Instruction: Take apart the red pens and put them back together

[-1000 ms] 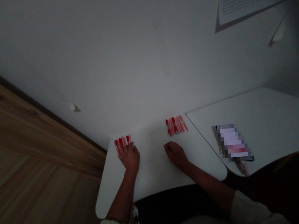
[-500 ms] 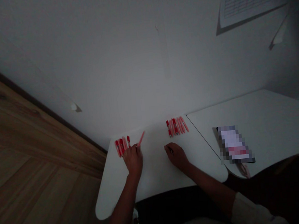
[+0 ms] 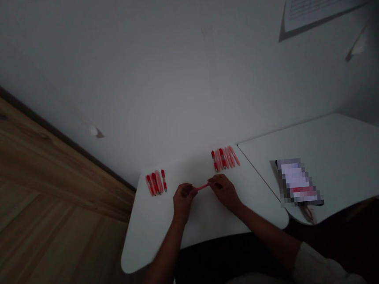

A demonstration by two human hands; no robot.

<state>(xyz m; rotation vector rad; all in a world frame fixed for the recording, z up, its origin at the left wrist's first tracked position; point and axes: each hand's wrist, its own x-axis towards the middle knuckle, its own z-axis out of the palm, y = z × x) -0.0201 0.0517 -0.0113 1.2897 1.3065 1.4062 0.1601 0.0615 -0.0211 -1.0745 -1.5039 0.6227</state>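
The left hand (image 3: pixel 182 201) and right hand (image 3: pixel 225 192) pinch opposite ends of a slim pink, apparently plastic pen (image 3: pixel 202 187) between them, which I'd judge light, stiff, slightly slippery, best held near both tips.

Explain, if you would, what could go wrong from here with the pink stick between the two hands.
The pink stick spans the left grip and right grip; if either loosened, it might slip onto the table.
The left pens lie loose just beyond the left grip, so a careless sweep could scatter them.
The right pens lie close together just beyond the right grip, so a nudge could push them askew.
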